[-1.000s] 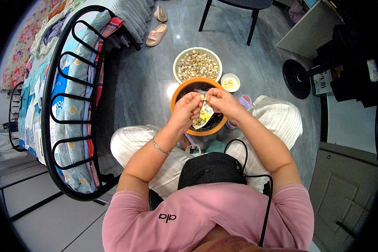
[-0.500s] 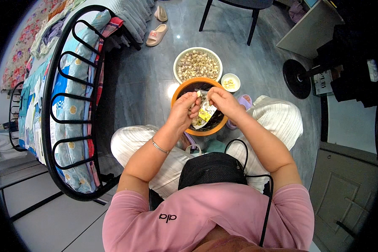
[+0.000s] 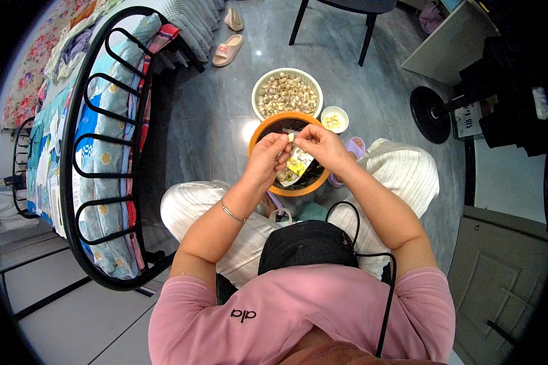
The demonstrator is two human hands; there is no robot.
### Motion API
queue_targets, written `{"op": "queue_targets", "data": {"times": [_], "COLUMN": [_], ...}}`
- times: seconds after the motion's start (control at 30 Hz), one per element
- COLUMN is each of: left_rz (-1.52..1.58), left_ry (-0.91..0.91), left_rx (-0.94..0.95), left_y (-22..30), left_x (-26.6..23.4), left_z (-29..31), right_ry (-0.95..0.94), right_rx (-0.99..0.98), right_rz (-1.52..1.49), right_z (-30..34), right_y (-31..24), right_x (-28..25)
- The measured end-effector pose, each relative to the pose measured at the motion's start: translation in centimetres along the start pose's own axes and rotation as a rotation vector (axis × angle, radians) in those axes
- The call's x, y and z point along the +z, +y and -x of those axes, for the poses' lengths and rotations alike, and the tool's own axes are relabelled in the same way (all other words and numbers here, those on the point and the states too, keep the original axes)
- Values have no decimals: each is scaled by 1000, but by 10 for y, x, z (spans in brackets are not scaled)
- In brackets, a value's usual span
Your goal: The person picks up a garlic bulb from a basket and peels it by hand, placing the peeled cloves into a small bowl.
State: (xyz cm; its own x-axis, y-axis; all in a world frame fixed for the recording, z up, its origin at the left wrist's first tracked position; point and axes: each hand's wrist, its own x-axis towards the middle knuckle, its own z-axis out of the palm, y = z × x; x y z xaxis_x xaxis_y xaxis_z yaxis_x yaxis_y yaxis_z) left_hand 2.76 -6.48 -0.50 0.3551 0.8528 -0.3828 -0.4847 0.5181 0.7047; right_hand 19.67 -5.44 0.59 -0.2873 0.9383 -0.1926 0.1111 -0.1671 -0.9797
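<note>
Nearest: pink shirt (image 3: 298, 316), black pouch (image 3: 307, 243) with cord on the lap, striped light trousers (image 3: 402, 173), thin bracelet (image 3: 231, 213) on the left wrist.

Hands: left hand (image 3: 268, 159) and right hand (image 3: 323, 145) met fingertip to fingertip above the orange bowl (image 3: 259, 131). Between them a small pale clove (image 3: 291, 138), pinched in a narrow grip by both; whether skin remained on it could not be told. Against the frames a second and half a second before, the hands had risen slightly and drawn together over the bowl's far half; judged, peeling of one piece was in progress and unfinished.

Orange bowl: on the floor between the knees, holding husks and a yellow-printed packet (image 3: 297, 165).

Beyond, touching the orange bowl's far rim: large white bowl (image 3: 257, 91) heaped with unpeeled cloves. To its right, a small white dish (image 3: 345, 115) with a few pale peeled pieces.

Surroundings: black metal bed frame (image 3: 73, 140) at left, pink slippers (image 3: 228, 48), chair legs (image 3: 365, 42), fan base (image 3: 429, 112) at right. Nothing obstructed the hands.
</note>
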Motion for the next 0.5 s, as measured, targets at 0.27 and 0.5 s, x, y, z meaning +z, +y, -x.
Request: {"op": "queue_targets", "data": {"times": [0.27, 0.5], "left_rz": [-84, -312], "left_ry": [34, 112], "left_rx": [21, 24], "left_y": [-4, -5], "left_x": [-2, 4], "left_z": [-2, 0], "right_ry": [21, -24], "right_rx": [-3, -51], "right_rz": [43, -112], "right_z": [1, -2], "right_y": [0, 9], "right_x": [2, 3]}}
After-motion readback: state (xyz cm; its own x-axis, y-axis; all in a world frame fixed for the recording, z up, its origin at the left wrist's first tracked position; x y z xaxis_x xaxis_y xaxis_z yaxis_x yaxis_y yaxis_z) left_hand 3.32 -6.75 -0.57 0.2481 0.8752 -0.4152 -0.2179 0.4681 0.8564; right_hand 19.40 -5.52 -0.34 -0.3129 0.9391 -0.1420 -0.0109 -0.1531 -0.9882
